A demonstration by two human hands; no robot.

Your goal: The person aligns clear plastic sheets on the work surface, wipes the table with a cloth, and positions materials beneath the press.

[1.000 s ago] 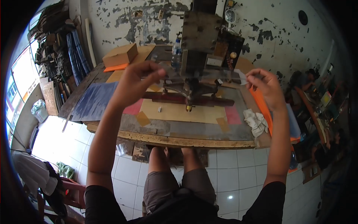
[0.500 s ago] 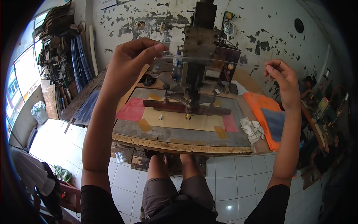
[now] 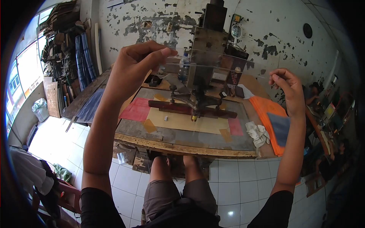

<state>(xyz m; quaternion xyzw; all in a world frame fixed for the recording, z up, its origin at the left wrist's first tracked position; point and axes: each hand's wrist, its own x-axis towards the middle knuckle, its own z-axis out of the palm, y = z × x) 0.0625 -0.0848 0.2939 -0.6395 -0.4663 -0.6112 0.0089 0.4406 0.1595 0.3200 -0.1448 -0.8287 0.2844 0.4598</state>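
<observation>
One bottle (image 3: 183, 72), contents unclear, behind transparent sheet (image 3: 217, 60)

crumpled white cloth (image 3: 257, 134) near orange sheets (image 3: 263, 110), peeling wall (image 3: 281, 28) beyond

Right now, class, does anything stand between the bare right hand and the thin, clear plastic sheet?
Nothing visible stands between the bare right hand and the thin, clear plastic sheet; the tall, dark metal press is behind the sheet.

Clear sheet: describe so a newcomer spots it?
Find the tall press over the table. Seen across its front, the sheet is pinched at one end by the left hand. Unlike the orange pile, it is see-through and off the table.
</observation>
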